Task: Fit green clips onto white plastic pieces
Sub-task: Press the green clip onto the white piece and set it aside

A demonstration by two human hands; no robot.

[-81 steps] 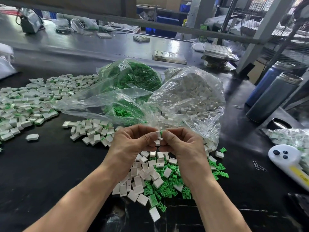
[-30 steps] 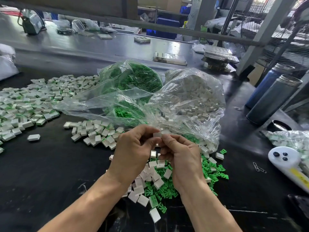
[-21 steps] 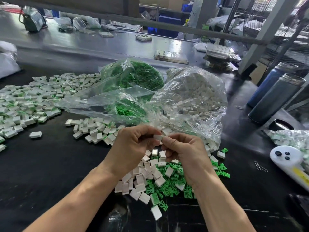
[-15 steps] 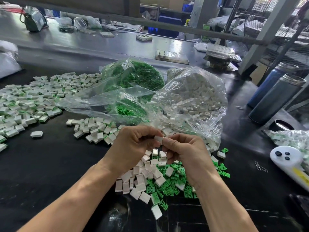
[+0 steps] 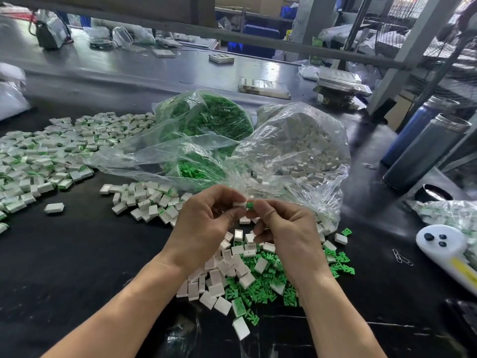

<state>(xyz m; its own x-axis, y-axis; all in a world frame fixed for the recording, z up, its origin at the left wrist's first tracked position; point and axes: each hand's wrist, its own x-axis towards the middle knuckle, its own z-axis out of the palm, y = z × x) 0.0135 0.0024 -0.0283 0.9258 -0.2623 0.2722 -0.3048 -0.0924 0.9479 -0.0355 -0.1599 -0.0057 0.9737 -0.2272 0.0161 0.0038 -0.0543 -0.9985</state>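
My left hand (image 5: 206, 223) pinches a small white plastic piece (image 5: 238, 204) between thumb and fingertips. My right hand (image 5: 286, 228) pinches a green clip (image 5: 249, 205) right against that piece's end. Both hands hover above a loose heap of white pieces (image 5: 222, 270) mixed with green clips (image 5: 260, 288) on the black table. Behind the hands lie a clear bag of green clips (image 5: 211, 120) and a clear bag of white pieces (image 5: 302, 143).
A wide spread of white pieces with green showing (image 5: 38, 156) covers the left of the table, with a smaller cluster (image 5: 144, 197) nearer. Two metal bottles (image 5: 426, 151) stand at the right. A white handheld device (image 5: 446, 249) and paperclips (image 5: 401, 258) lie at the right.
A green clip now shows at my right fingertips beside the white piece; half a second ago only the white piece was visible. Both hands stay close together above the heap.
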